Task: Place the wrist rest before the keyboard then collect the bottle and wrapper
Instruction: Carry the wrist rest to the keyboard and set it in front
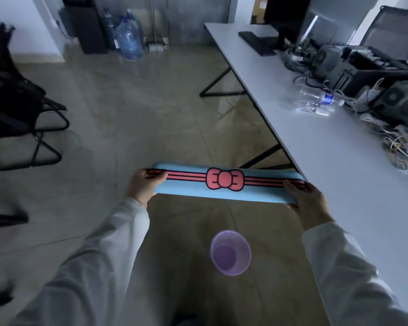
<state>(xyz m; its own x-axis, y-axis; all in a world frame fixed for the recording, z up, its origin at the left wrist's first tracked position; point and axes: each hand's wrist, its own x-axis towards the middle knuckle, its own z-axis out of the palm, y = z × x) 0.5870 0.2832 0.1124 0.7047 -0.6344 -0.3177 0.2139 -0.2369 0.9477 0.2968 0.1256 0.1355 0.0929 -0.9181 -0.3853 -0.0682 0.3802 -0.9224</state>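
I hold a long light-blue wrist rest (198,190) with a pink bow and stripes level over the floor, just left of the white table's near corner. My left hand (143,187) grips its left end and my right hand (310,203) grips its right end. A black keyboard (257,42) lies at the far end of the table (327,149), in front of a black monitor (285,17). A clear plastic bottle (316,95) with a blue label lies on its side mid-table, and a clear wrapper (312,109) lies just in front of it.
A purple mesh wastebasket (230,252) stands on the floor below my hands. Black computer cases (372,67) and tangled white cables (396,142) crowd the table's right side. Black chairs (14,102) stand at left. Water jugs (128,40) sit by the far wall.
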